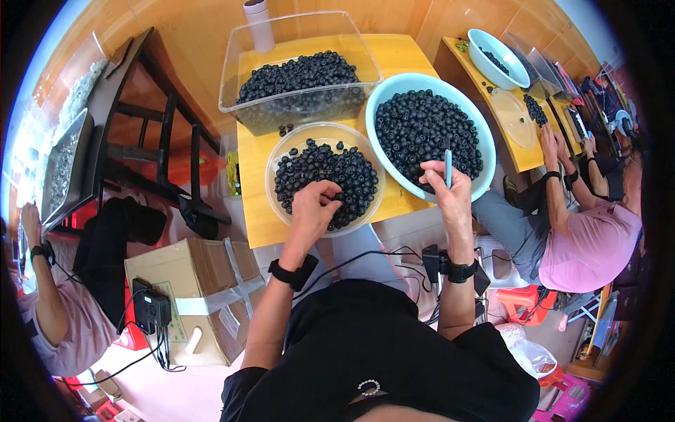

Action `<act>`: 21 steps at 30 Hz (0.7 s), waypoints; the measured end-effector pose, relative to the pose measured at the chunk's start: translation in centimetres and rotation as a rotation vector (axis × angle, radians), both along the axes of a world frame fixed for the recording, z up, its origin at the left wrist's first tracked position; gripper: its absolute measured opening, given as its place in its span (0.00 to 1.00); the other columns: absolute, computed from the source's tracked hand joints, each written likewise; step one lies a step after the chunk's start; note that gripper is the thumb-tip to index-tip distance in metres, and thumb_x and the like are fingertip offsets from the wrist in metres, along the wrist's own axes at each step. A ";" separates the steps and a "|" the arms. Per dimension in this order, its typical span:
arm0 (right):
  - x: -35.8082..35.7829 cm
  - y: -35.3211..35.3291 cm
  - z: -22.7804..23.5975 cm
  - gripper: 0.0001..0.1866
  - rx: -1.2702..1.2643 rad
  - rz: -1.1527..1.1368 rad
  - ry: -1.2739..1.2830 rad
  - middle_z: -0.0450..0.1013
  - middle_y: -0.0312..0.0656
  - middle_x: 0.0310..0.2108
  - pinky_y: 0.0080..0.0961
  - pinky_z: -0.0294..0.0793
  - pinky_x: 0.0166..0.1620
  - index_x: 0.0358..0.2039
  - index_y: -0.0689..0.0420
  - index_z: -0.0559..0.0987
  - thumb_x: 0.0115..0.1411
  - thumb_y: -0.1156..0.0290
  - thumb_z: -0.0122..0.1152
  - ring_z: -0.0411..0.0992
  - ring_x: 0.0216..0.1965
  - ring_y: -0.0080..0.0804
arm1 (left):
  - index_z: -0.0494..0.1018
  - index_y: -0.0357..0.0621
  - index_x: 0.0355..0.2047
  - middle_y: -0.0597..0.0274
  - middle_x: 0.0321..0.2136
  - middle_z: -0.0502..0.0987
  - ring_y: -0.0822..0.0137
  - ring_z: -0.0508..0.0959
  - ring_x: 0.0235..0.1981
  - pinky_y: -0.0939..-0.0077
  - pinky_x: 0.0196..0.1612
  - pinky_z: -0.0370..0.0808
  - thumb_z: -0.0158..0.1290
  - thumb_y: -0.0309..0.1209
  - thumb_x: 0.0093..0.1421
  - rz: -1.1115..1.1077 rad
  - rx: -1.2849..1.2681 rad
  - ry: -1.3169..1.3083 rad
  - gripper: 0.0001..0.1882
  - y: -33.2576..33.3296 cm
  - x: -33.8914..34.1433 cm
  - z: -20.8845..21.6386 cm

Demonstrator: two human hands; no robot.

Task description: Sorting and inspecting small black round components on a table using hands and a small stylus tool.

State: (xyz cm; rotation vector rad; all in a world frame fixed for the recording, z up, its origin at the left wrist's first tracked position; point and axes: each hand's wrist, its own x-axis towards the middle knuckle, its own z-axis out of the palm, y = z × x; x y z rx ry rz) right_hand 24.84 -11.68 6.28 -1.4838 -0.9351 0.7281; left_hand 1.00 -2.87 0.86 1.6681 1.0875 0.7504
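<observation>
My left hand (316, 209) reaches into a shallow clear round bowl (273, 191) of blueberries (302, 172). Its thumb and fingers are pinched together among the fruit; whatever is between them is hidden. Over the near rim of a light blue oval basin (485, 165), my right hand (450, 193) is closed round a slim tool with a light blue handle (448, 169). The tool stands upright with its narrow, darker end uppermost; its exact kind is unclear. Many more blueberries (425, 126) fill the basin. Behind the round bowl, a large clear rectangular tub (228, 105) holds another heap.
Everything stands on a small yellow table (264, 228), with a pale lidded bottle (260, 32) behind the tub. A taped cardboard box (169, 281) sits on the floor at left. Black cables (351, 260) hang near my wrists. Co-workers (587, 246) sit on both sides.
</observation>
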 end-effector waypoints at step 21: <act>-2.0 -1.2 0.4 0.08 0.014 0.022 -0.127 0.72 0.33 0.23 0.14 0.66 0.29 0.35 0.63 0.79 0.58 0.72 0.57 0.68 0.25 0.15 | 0.71 0.35 0.45 0.57 0.35 0.77 0.68 0.79 0.34 0.79 0.39 0.79 0.49 0.25 0.61 0.009 -0.679 -0.957 0.12 -0.6 -3.3 2.2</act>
